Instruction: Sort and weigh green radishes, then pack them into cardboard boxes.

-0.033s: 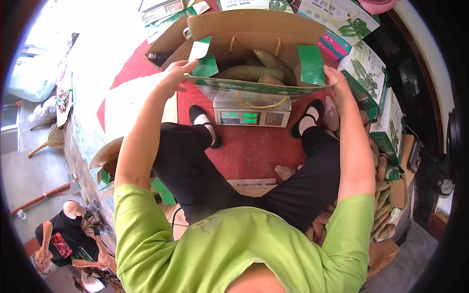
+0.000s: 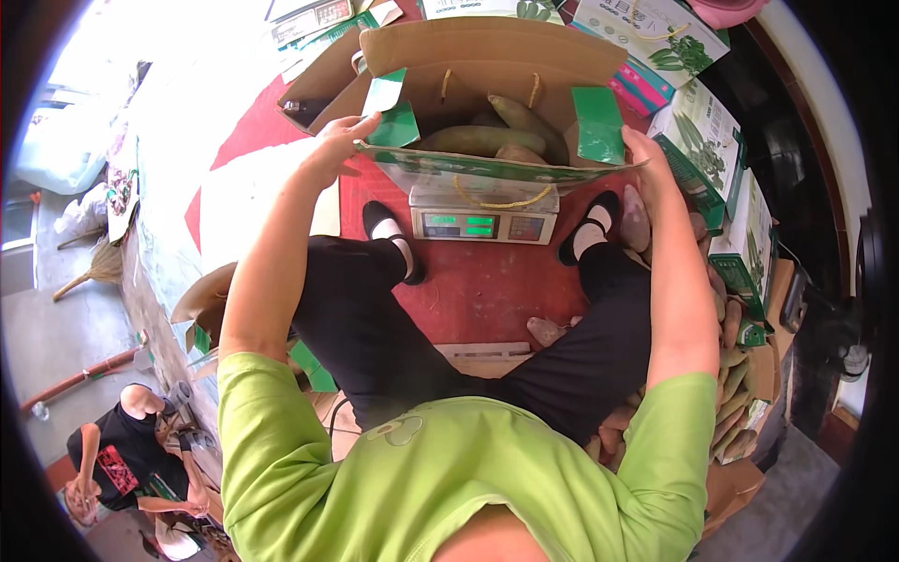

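Observation:
An open cardboard box (image 2: 510, 56) with green end flaps and yellow cord handles stands on a digital scale (image 2: 482, 225) in front of me. Inside lie several long, greenish root vegetables (image 2: 482, 141), partly hidden by the box's near wall. My left hand (image 2: 337, 148) grips the near left corner of the box, next to its folded green-and-white flap (image 2: 395, 125). At the opposite corner, my right hand (image 2: 646, 155) holds the edge beside the right green flap (image 2: 598, 125). The scale's display glows green under the box's front.
White-and-green cartons (image 2: 698, 140) line the right side. Pinkish tubers (image 2: 635, 220) are piled beside and below my right arm. Another opened carton (image 2: 204, 304) sits by my left elbow. A person in black (image 2: 131, 459) is at the lower left, near a broom (image 2: 98, 270).

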`<state>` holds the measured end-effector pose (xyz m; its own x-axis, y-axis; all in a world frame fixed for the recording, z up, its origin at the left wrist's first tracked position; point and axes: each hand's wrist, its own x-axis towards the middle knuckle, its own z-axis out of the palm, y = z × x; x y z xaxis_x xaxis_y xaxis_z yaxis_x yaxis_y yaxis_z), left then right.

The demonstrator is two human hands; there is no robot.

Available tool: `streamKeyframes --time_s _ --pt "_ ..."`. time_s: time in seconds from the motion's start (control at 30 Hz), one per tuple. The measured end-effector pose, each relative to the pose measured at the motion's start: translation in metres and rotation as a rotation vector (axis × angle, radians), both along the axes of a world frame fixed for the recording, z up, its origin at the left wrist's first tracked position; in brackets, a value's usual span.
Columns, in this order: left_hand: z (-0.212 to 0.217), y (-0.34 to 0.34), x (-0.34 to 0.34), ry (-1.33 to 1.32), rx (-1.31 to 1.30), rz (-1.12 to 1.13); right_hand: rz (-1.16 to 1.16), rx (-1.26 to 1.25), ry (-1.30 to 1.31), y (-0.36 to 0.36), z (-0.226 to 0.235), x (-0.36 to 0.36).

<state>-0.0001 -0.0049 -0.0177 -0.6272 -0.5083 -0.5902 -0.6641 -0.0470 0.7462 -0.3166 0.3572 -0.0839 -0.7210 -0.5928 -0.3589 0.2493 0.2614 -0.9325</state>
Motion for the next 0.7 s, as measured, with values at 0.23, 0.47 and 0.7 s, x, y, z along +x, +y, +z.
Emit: streamKeyframes --time_s 0.23,0.47,0.7 --pt "-0.007 -0.004 -0.003 0.171 0.076 0.02 -0.123 0.026 -0.11 -0.014 0.005 0.005" --pt "-0.011 -0.01 0.0 -0.057 -0.029 -0.054 -0.077 -0.036 -0.169 -0.015 0.005 0.007" --pt "-0.016 -0.009 0.002 0.16 0.032 0.008 -0.109 -0.003 -0.16 -0.019 0.022 0.022"
